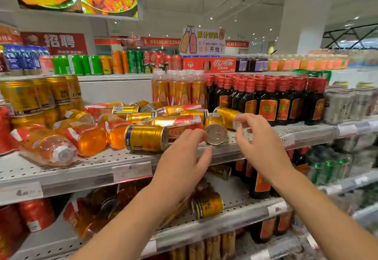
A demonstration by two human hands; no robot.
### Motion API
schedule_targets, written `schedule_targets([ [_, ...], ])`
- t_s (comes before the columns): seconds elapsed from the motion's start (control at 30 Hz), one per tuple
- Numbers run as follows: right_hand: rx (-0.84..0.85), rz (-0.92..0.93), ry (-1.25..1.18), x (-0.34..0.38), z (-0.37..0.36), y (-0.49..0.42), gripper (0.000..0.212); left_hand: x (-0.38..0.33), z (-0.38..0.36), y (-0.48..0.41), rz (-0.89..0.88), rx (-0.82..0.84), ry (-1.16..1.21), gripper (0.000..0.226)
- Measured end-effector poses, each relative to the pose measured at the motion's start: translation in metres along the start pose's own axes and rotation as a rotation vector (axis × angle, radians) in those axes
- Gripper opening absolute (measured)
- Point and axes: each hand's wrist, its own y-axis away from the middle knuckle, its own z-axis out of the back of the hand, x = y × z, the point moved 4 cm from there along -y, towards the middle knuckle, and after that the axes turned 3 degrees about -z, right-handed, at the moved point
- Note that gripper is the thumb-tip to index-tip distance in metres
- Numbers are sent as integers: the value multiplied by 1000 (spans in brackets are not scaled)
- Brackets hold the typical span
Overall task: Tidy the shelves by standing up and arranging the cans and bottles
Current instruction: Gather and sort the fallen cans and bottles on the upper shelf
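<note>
Several gold cans and orange bottles lie toppled on the white perforated shelf (114,157). One gold can (215,129) lies with its silver end toward me, between my two hands. My left hand (182,157) reaches with fingers spread, its fingertips close to that can and to a larger fallen gold can (146,138) on its left. My right hand (259,137) hovers with loosely curved fingers just in front of another fallen gold can (228,115). Neither hand holds anything. A fallen orange bottle (48,147) lies near the shelf's front left.
Upright dark bottles with red caps (268,100) stand in rows to the right, upright orange bottles (178,88) behind the heap, stacked gold cans (26,98) at the left. The shelf below (225,225) holds more fallen cans and bottles. Price tag strips line the shelf edges.
</note>
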Motion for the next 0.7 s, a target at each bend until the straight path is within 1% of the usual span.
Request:
schedule_targets([
  [0.07,-25,-4,54,-9,-3,-8,27,-5,-8,-13,-39,-53,-111,33],
  [0.13,-3,19,111,-22,-10,-19,32,-9,-18,-22,-63,-111,-190,44],
  [0.2,5,62,231,-31,-15,-35,37,-14,-30,-31,-86,-120,-284,58],
  [0.27,-5,108,343,-35,-17,-54,41,-16,-41,-40,-97,-131,-387,66],
  [0.37,23,164,481,-39,-26,-76,50,-19,-50,-53,-29,-137,-521,70],
  [0.43,67,184,545,-46,-35,-85,60,-18,-54,-59,34,-115,-610,73],
  [0.5,103,194,598,-52,-43,-90,66,-18,-58,-63,78,-87,-675,74],
  [0.63,204,192,588,-66,-60,-91,64,-17,-64,-66,150,-53,-662,74],
  [0.7,215,189,552,-70,-63,-90,63,-17,-66,-65,163,-49,-619,72],
])
